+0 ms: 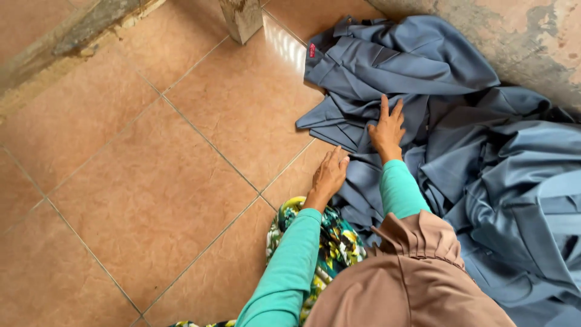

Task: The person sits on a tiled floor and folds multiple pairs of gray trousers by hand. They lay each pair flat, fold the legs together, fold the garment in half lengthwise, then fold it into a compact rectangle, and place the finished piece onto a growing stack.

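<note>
Brown headscarf (417, 272) is nearest; beyond it, left hand (330, 175) and right hand (387, 128) lie open and flat, gripping nothing, on crumpled grey-blue pleated garments (387, 66).

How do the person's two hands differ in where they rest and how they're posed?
The left hand lies at the edge of the blue cloth, beside the bare tile floor; the right hand rests further in, fully on the cloth. The left hand's fingers lie close together, while the right hand's are spread apart. The right hand reaches further from the body than the left. Both are bare, palm down and flat, with teal sleeves.
</note>
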